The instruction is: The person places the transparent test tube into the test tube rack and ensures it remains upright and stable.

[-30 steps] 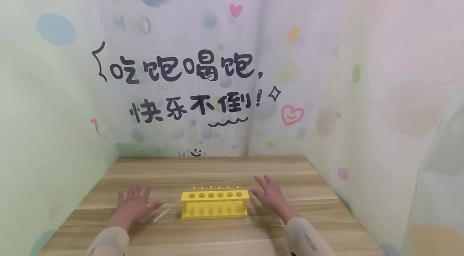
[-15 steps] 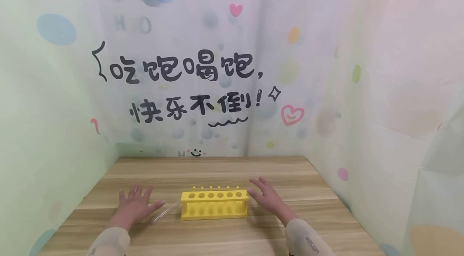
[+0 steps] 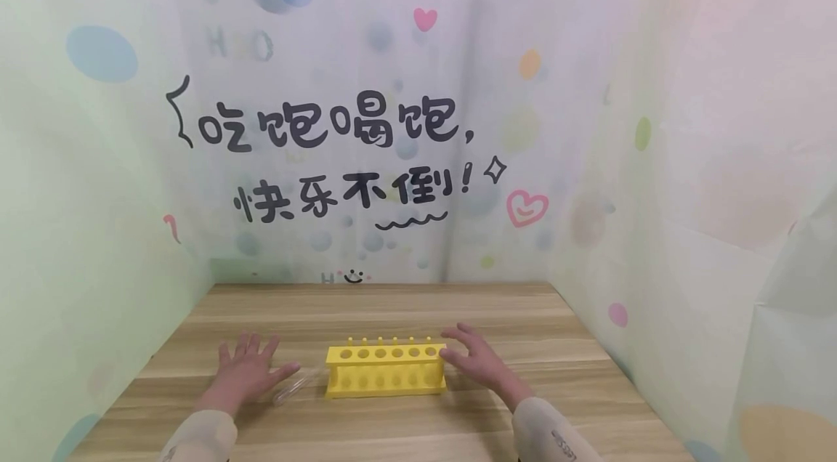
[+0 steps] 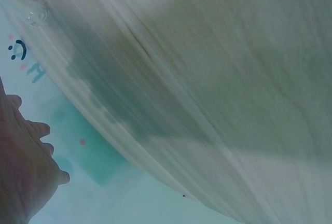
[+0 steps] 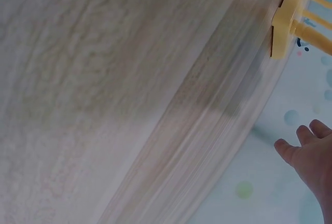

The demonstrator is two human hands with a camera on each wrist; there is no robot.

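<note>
Your right hand (image 3: 476, 362) – fingers spread, holding nothing – touches the right end of the yellow rack (image 3: 387, 368), which runs lengthwise along the table's (image 3: 392, 306) front edge, while your left hand (image 3: 243, 373) lies flat beside the glass tube (image 3: 292, 387).

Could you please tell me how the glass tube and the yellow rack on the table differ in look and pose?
The glass tube is clear and slim; the yellow rack is opaque, blocky and has a row of holes. The tube lies flat on the table by the left hand; the rack stands upright by the right hand. Both rest on the table.

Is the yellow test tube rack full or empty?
Empty: all six holes of the rack show open; one clear tube lies beside it.
</note>
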